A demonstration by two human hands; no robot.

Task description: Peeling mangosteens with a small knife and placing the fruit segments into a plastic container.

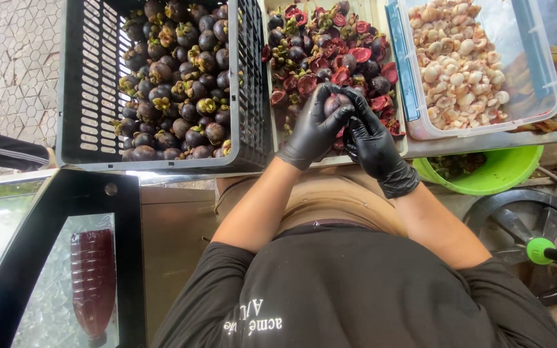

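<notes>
Gloves cover both hands: the left hand and right hand together clasp one dark mangosteen. It sits above the tray of split shells, between the black crate and clear tub

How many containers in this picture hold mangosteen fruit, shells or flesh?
3: a black crate of whole fruit at left, a middle tray of opened shells, a clear tub of white flesh at right. The green bucket's contents are mostly hidden.

Black glossy gloves on left hand and right hand, cuffs at wrists, black short-sleeved shirt, tan apron at waist.
</notes>
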